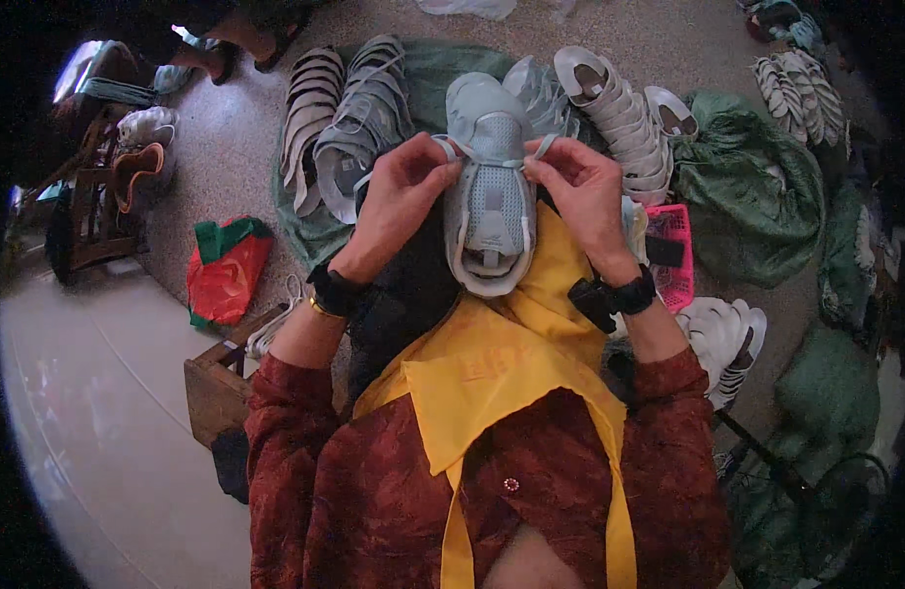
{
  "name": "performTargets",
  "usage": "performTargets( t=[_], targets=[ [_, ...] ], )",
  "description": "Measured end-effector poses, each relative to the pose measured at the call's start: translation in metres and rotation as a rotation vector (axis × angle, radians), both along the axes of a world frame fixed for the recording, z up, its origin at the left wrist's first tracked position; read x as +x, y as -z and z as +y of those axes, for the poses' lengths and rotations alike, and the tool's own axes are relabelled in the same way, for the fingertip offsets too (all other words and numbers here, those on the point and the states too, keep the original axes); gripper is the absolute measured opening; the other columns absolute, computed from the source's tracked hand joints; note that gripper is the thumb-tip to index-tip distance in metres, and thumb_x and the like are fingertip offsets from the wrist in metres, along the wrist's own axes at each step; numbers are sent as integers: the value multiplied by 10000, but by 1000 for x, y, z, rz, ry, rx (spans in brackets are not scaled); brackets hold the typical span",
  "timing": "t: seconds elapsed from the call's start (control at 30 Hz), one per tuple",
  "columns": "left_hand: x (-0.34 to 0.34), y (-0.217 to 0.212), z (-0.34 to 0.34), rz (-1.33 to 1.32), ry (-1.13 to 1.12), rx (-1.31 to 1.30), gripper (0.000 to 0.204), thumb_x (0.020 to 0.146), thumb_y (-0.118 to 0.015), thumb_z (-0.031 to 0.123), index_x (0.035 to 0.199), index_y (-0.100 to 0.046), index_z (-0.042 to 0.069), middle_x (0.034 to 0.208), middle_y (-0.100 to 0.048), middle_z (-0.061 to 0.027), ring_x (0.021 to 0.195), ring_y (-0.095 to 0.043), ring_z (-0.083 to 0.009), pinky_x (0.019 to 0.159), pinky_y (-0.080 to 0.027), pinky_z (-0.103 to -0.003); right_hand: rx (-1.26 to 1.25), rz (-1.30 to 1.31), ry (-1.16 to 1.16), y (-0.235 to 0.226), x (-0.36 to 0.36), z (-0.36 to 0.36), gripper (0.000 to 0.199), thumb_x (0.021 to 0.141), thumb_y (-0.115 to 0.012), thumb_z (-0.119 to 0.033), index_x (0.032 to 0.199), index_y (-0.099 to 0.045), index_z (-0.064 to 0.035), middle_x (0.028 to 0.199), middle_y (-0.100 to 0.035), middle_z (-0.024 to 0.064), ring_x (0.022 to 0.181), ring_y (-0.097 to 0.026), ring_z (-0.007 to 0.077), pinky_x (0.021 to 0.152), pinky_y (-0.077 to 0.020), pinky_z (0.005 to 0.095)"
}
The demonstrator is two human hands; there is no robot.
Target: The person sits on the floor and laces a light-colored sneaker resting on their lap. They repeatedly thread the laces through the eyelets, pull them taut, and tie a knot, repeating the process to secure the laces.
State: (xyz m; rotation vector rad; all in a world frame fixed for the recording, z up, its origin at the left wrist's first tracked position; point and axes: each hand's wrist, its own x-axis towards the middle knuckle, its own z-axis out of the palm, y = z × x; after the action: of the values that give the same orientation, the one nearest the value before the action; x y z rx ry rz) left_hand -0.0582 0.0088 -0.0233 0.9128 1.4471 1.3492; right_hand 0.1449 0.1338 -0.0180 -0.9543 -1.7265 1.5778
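A pale grey-blue shoe upper lies lengthwise over my lap, between my two hands, its heel opening toward me. A light lace crosses it near the tongue. My left hand pinches the lace at the left edge of the upper. At the right edge, the thumb and fingers of my right hand are closed on the lace's other side. Beneath the upper is the yellow apron that I wear. Whether a sole is fixed under the upper cannot be seen.
Nested stacks of grey uppers stand at the far left on a green sheet. White uppers are stacked far right, near a pink basket and a green sack. To the left are a red-green bag and a wooden stool.
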Motion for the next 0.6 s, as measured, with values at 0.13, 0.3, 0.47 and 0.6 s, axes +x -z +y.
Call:
performTargets(
  t=[0.13, 0.3, 0.47, 0.6],
  targets=[
    [-5, 4, 0, -11, 18, 3, 84, 952, -665, 66, 904, -606, 33, 1042, -673, -25, 989, -592, -94, 939, -461, -256, 191, -78, 5, -4, -7, -3, 121, 866, -736, -40, 985, -733, -21, 839, -740, 10, 761, -666, 57, 706, -534, 242],
    [-10, 2, 2, -92, 26, 53, 80, 948, -676, 78, 912, -624, 28, 1039, -686, -37, 994, -617, -106, 945, -474, -269, 118, -120, -32, 1, -5, 2, 110, 853, -753, -44, 956, -723, -20, 858, -746, 14, 767, -663, 57, 715, -525, 234],
    [-3, 0, 5, -116, -39, 80, 86, 930, -692, 57, 913, -612, 30, 1058, -689, -62, 989, -645, -127, 938, -497, -272, 41, -34, -7, 7, -5, -1, 95, 861, -751, -34, 951, -723, -24, 886, -741, 0, 797, -654, 49, 731, -521, 228],
    [1, 2, 7, -145, -56, 82, 94, 920, -695, 33, 902, -603, 29, 1074, -687, -75, 960, -654, -129, 908, -517, -268, 36, -31, 1, 7, -4, -3, 88, 873, -742, -31, 956, -719, -18, 897, -734, 1, 814, -652, 53, 739, -523, 230]
  ],
)
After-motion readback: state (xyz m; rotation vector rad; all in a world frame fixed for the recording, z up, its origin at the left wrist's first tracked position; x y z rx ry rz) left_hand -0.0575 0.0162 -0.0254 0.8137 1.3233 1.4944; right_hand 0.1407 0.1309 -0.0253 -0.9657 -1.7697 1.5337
